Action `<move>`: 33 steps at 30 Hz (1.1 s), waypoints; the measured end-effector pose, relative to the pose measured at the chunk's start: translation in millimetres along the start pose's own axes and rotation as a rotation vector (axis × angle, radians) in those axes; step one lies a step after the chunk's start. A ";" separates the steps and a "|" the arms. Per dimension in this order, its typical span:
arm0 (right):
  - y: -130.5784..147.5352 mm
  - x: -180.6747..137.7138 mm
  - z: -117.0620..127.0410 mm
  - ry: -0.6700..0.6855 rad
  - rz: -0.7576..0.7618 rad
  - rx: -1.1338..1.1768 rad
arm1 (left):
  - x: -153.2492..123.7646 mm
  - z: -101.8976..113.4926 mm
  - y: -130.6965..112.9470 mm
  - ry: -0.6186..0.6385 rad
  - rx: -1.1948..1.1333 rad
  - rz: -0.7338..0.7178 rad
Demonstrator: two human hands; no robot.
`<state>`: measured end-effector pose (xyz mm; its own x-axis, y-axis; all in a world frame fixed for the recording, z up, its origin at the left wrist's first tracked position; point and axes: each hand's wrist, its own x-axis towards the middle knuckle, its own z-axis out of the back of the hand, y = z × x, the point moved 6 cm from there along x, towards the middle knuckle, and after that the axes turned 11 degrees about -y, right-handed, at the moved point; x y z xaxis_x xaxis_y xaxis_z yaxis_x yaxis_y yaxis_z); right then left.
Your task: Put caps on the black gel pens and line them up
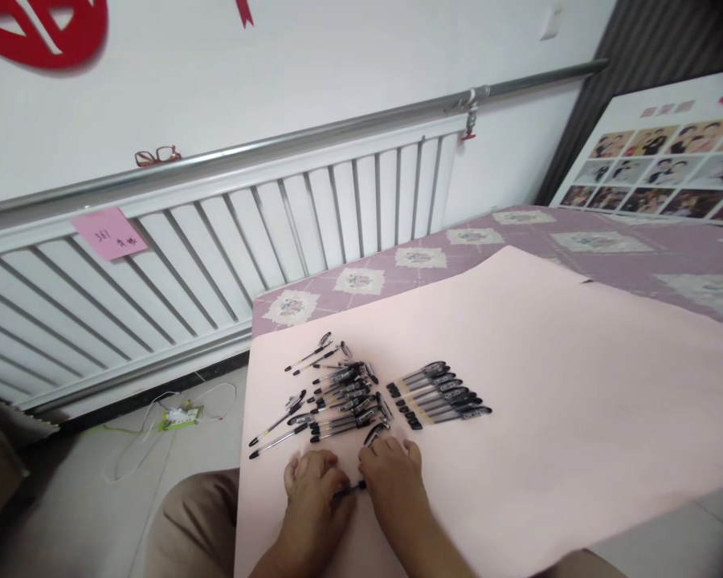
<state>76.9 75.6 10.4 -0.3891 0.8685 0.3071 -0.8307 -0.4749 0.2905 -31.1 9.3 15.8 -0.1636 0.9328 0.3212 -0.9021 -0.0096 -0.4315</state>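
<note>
At the bottom centre of the frame, the left hand point(312, 491) and right hand point(396, 480) lay side by side on a pink sheet point(578, 377), fingers curled shut around the two ends of one black pen point(349, 487) held between them. Just above the hands sat a loose pile of pens point(337, 397), with a neat row of pens point(439, 395) to its right. A white radiator point(217, 241) filled the left of the frame.
</note>
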 end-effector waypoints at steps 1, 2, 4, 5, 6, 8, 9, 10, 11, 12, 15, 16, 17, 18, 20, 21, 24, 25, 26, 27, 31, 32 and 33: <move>0.5 -0.1 1.6 0.005 -0.002 0.001 | 0.7 -0.3 -2.5 0.002 0.001 -0.003; 1.0 -0.1 2.8 0.010 -0.002 0.002 | 1.4 -0.7 -5.0 0.005 0.004 -0.007; 1.4 0.3 3.9 0.016 0.004 0.006 | 2.8 -2.4 -9.0 0.026 0.007 -0.014; 1.4 0.7 3.8 0.015 0.008 0.010 | 3.3 -3.3 -10.3 0.037 0.007 -0.014; 1.2 1.3 3.3 0.013 0.013 0.016 | 3.7 -4.3 -11.0 0.049 0.006 -0.011; 0.4 2.5 1.7 0.012 0.021 0.036 | 4.1 -5.8 -11.3 0.065 0.009 -0.001; -0.2 3.0 1.3 0.008 0.023 0.052 | 4.2 -6.2 -11.3 0.070 0.012 0.004; -0.8 3.5 1.4 0.001 0.027 0.073 | 4.3 -6.6 -11.3 0.073 0.015 0.008; -1.8 3.8 2.3 -0.011 0.027 0.100 | 4.4 -6.8 -11.5 0.073 0.017 0.011; -3.5 4.0 4.1 -0.030 0.024 0.135 | 4.6 -7.0 -12.1 0.074 0.017 0.011; -14.3 3.3 13.0 -0.114 -0.016 0.299 | 6.2 -7.9 -15.5 0.071 0.014 -0.010; -20.4 2.6 16.0 -0.137 -0.044 0.375 | 7.0 -8.6 -16.8 0.073 0.017 -0.020; -27.6 1.8 18.3 -0.150 -0.083 0.456 | 7.8 -9.5 -17.9 0.077 0.023 -0.027; -35.3 1.0 19.6 -0.148 -0.130 0.540 | 8.7 -10.5 -18.6 0.081 0.028 -0.032; -50.0 -0.9 19.4 -0.105 -0.241 0.704 | 10.3 -12.3 -19.5 0.082 0.032 -0.032; -56.1 -1.8 18.7 -0.079 -0.300 0.779 | 10.8 -13.1 -19.9 0.082 0.028 -0.033; -66.6 -4.8 14.7 0.001 -0.472 0.978 | 11.4 -13.8 -21.7 0.075 -0.006 -0.043; -67.6 -5.9 13.1 0.022 -0.526 1.043 | 11.5 -13.3 -22.8 0.071 -0.026 -0.050; -67.6 -7.0 11.4 0.039 -0.574 1.110 | 11.7 -12.5 -24.2 0.068 -0.051 -0.056; -66.9 -7.9 9.9 0.051 -0.616 1.176 | 11.9 -11.5 -25.5 0.067 -0.079 -0.057; -64.5 -11.6 5.8 0.061 -0.748 1.397 | 13.5 -11.0 -25.5 0.137 -0.223 0.087; -64.3 -12.5 5.0 0.065 -0.778 1.443 | 13.8 -12.0 -24.7 0.163 -0.261 0.145; -64.4 -13.3 4.3 0.065 -0.806 1.486 | 14.1 -13.4 -24.0 0.183 -0.301 0.198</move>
<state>137.3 94.0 -8.5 -0.1301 0.9246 -0.3580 0.2392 0.3797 0.8937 -6.3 27.5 19.4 -0.2246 0.9724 0.0636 -0.6983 -0.1151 -0.7065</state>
